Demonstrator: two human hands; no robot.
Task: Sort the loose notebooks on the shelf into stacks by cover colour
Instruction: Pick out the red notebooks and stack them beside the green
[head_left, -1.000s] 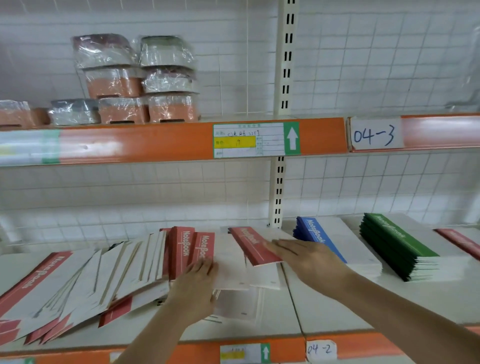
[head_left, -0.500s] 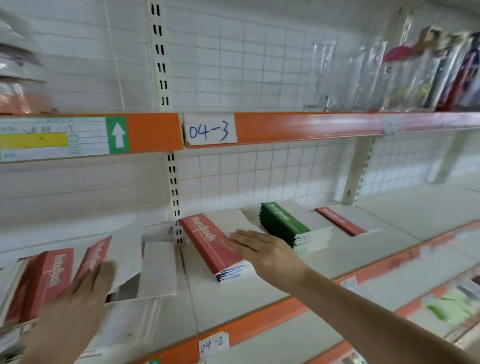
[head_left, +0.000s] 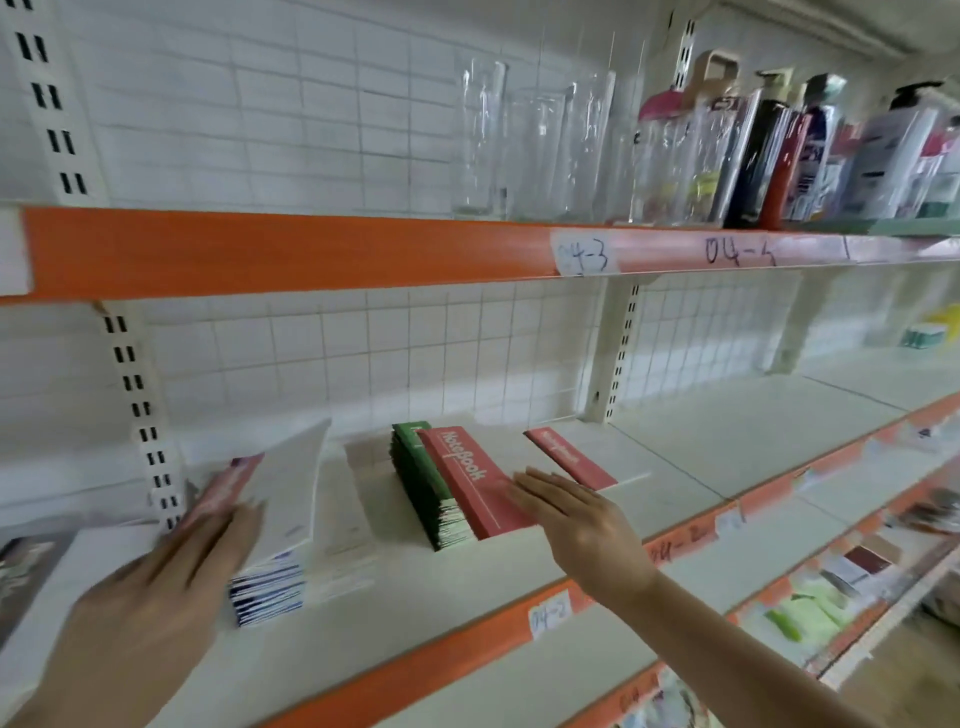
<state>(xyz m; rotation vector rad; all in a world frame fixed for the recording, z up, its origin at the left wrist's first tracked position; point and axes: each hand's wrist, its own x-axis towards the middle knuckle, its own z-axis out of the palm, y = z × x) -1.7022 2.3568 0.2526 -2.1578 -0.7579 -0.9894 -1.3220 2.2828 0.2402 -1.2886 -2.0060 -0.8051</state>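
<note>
Shelf (head_left: 675, 447), blurred left hand (head_left: 156, 587)

One head-worn view looks down and rightward, close along the shelf (head_left: 363, 613) of notebooks.

Red-spined white notebook (head_left: 475, 480): tilted, left edge propped on the stack of green-spined notebooks (head_left: 423, 488), which lies flat at mid-shelf. Second red-spined notebook (head_left: 571, 458): flat, alone, just to the right. Stack of blue-spined notebooks (head_left: 270, 587): at left near the front edge, with a blurred red-spined notebook (head_left: 221, 491) above it.
</note>
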